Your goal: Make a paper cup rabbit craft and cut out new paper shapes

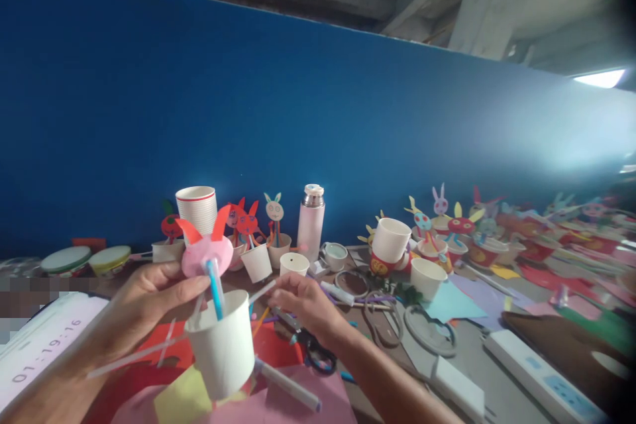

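Note:
My left hand [161, 295] pinches a pink paper rabbit head [209, 253] with red ears. A blue straw [215, 288] runs from the head's near side down into a white paper cup [224, 351]. My right hand [303, 301] pinches the end of a whitish strip or straw [262, 291] at the cup's right side. Another pale length [134, 358] sticks out on the cup's left; whether both are one piece through the cup is hidden. Below lie pink paper [308, 391], yellow paper [183, 399], a marker [288, 384] and black-handled scissors [320, 352].
Behind stand a cup stack [196, 202], a thermos [311, 225], several cups with paper rabbits [249, 222] and two lidded tubs [67, 260]. Cables [430, 331] and a power strip [544, 374] lie right. A screen [50, 344] showing a timer is left. A blue partition [298, 112] rises behind.

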Demonstrator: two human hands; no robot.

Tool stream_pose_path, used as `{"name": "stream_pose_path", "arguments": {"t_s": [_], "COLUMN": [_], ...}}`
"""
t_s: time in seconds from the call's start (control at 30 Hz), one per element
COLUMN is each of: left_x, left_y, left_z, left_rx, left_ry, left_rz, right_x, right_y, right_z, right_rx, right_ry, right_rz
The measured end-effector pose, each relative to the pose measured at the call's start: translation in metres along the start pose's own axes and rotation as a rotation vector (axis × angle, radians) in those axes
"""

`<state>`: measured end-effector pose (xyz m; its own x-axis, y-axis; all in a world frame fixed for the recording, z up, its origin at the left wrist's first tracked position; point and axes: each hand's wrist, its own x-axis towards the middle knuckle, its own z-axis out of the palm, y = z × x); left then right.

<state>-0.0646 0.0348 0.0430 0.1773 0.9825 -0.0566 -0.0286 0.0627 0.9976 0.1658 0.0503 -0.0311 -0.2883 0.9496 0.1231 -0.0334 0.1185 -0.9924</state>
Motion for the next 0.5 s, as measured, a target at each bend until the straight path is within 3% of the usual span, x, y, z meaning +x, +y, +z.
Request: {"name": "stream_pose_path", "arguments": {"t_s": [0.1,0.23,0.37,0.5], "left_x": [0.008,0.019,0.026,0.025], "left_y": [-0.003,-0.012,-0.018,-0.018], "left_z": [-0.014,-0.028,-0.028,-0.017], "left_rx": [-0.092,0.013,-0.041,-0.128], "left_ry": [0.082,0.231,0.177,0.113], "left_rz": [0.049,0.188,0.144,0.068], "right_x": [-0.002,-0.011,-0.010,0.001], "right_y": [0.019,0.029,0.035,0.048], "right_z": [0.012,0.029,0.045,0.060], "right_rx": [-0.329,-0.660,-0.884,-1.133], "right_ry": [0.025,-0.027,-0.066,-0.073], "right_rz": [-0.081,-0.270,-0.399,-0.370]}}
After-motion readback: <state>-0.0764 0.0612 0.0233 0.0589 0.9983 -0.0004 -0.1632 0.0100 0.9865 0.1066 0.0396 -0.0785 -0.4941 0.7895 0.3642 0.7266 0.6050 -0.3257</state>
